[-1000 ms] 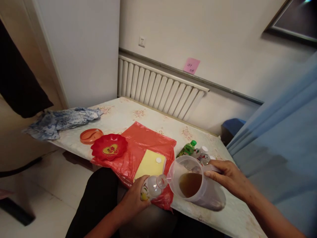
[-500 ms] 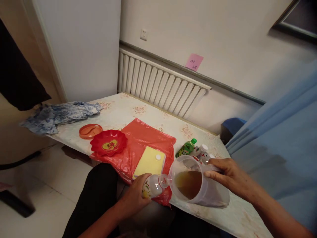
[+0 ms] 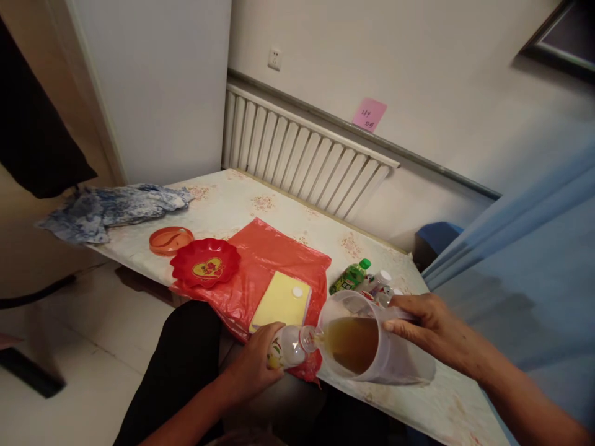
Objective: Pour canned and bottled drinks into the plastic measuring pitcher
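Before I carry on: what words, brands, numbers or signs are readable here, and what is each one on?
Pink note: top line "2?4", middle mark unclear; lower line too small to read surely.
Green-capped bottle: label lettering, too small to read.
Red plate: markings on its yellow heart, too blurred.
Bottle in the left hand: pictured label, no legible words.
No brand can be made out.

Plain black trousers (image 3: 181, 365), matte and smooth, cover the rounded knee at the lower left of the frame. The left hand (image 3: 255, 370) and right hand (image 3: 425, 321) are bare, as are both slender forearms (image 3: 520, 390) up to the frame's edges.
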`<state>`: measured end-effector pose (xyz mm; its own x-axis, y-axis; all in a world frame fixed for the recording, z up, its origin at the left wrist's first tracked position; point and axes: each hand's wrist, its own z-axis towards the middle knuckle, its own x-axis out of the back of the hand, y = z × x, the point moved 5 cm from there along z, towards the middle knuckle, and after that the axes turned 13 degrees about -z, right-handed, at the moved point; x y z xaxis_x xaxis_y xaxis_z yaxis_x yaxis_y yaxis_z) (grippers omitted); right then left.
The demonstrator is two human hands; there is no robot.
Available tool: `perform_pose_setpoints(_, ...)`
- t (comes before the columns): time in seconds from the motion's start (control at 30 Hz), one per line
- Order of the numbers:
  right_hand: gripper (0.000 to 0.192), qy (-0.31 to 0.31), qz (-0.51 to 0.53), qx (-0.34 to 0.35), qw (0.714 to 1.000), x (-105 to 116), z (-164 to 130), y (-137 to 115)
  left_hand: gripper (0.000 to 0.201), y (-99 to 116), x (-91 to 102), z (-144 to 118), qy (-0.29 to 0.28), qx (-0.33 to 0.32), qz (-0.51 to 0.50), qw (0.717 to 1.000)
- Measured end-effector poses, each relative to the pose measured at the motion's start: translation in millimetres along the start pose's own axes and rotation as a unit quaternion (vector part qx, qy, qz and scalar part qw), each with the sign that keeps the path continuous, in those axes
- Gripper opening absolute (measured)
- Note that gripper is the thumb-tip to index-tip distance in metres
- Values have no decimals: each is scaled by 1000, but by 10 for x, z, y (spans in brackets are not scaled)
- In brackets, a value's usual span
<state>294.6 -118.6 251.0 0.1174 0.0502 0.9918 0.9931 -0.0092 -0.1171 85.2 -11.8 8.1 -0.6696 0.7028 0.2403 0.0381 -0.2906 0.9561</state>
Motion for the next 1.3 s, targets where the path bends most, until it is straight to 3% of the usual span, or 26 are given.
perform_pose_setpoints(0.57,44,-4,-13,10,1000,31,41,-69,70,39,16,-4,-14,7,7,1000)
perform_pose_setpoints(1.3,42,-9,-16,12,1000,114,87,-136,73,-65,14,1,-11,18,17,1000)
